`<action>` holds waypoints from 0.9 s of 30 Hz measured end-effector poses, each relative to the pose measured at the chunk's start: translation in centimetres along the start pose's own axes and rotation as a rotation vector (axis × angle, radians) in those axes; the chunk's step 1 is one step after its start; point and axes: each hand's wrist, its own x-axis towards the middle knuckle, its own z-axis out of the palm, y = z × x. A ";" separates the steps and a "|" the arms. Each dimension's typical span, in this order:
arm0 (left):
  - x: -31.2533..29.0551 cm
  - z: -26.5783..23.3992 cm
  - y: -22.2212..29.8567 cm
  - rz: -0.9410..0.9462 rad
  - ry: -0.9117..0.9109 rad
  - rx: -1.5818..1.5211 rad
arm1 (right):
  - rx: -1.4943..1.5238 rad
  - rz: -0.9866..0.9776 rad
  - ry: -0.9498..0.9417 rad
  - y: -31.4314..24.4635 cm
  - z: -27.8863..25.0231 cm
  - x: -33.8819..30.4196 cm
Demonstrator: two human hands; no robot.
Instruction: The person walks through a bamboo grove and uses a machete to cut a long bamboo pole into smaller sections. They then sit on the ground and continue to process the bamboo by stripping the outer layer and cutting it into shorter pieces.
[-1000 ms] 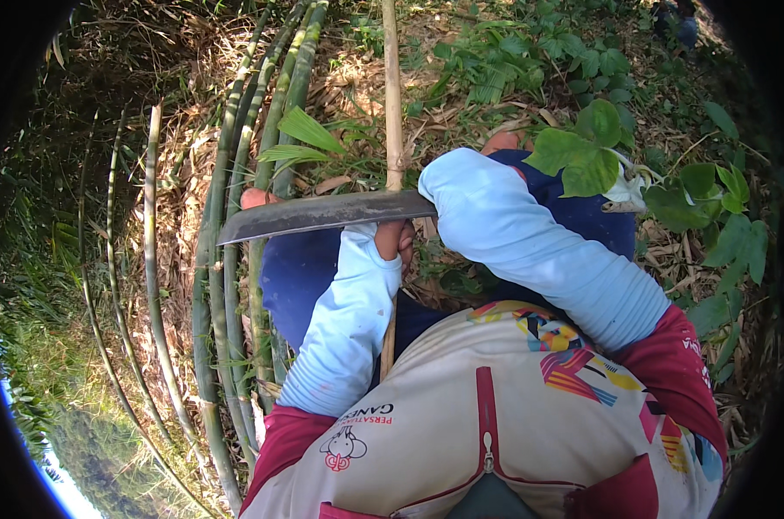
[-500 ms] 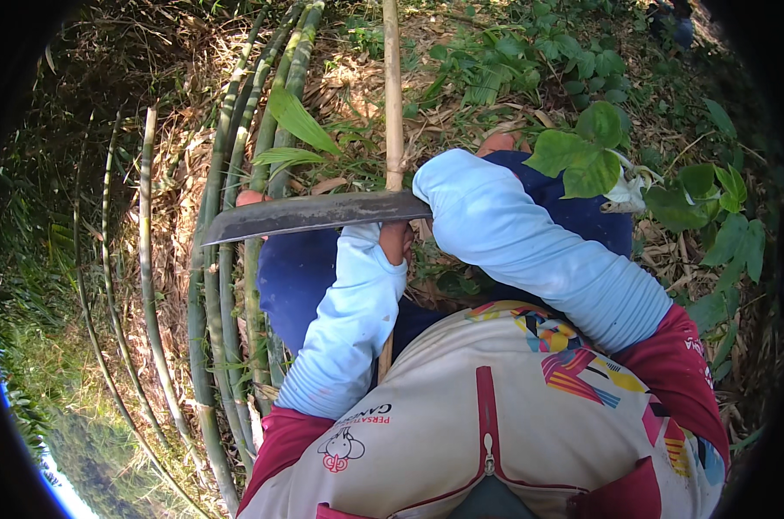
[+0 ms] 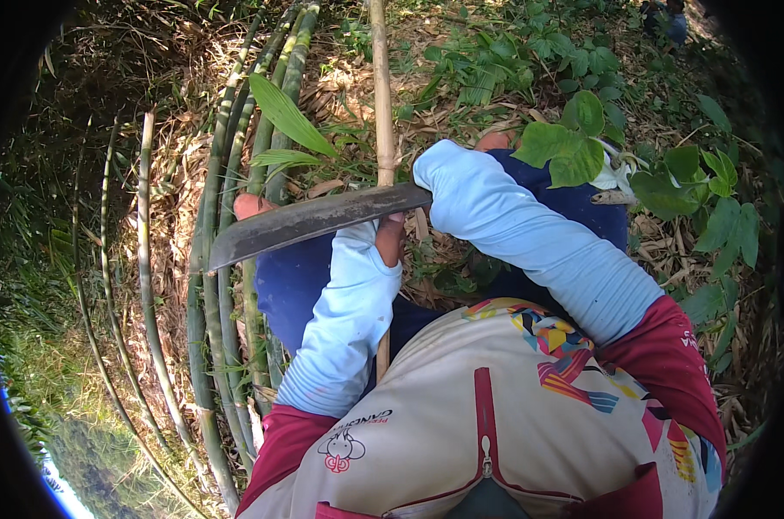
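A dark machete (image 3: 310, 221) lies across the pale bamboo pole (image 3: 382, 95), its blade reaching left from my right cuff. My right hand is hidden behind its light blue sleeve (image 3: 496, 203), but the blade comes straight out of it, so the hand is closed on the handle. Just below the blade, my left hand (image 3: 391, 240) is closed around the pole; only part of it shows past the sleeve. The pole runs from the top of the view down between my knees, its lower part partly covered by my arm and shirt.
Several long green bamboo stems (image 3: 210, 277) stretch along my left side. A broad green leaf (image 3: 288, 114) rises near them. Leafy plants (image 3: 574, 151) grow at right over dry leaf litter (image 3: 340, 78). Another person (image 3: 666, 23) is partly visible at the far upper right.
The machete's tip has dropped, so the blade now slopes down to the left. The pole's upper part has shifted slightly left. Both hands keep their hold.
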 end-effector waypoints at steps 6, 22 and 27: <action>-1.1 1.0 2.5 -0.147 0.011 0.028 | -0.024 -0.051 0.055 1.4 0.5 -0.7; 1.2 -1.8 -5.4 -0.434 0.007 -0.057 | 0.002 -0.173 0.244 -1.1 0.0 -3.4; 1.2 -0.9 -3.6 -0.507 -0.012 -0.051 | -0.039 -0.085 0.102 -1.3 0.1 -2.0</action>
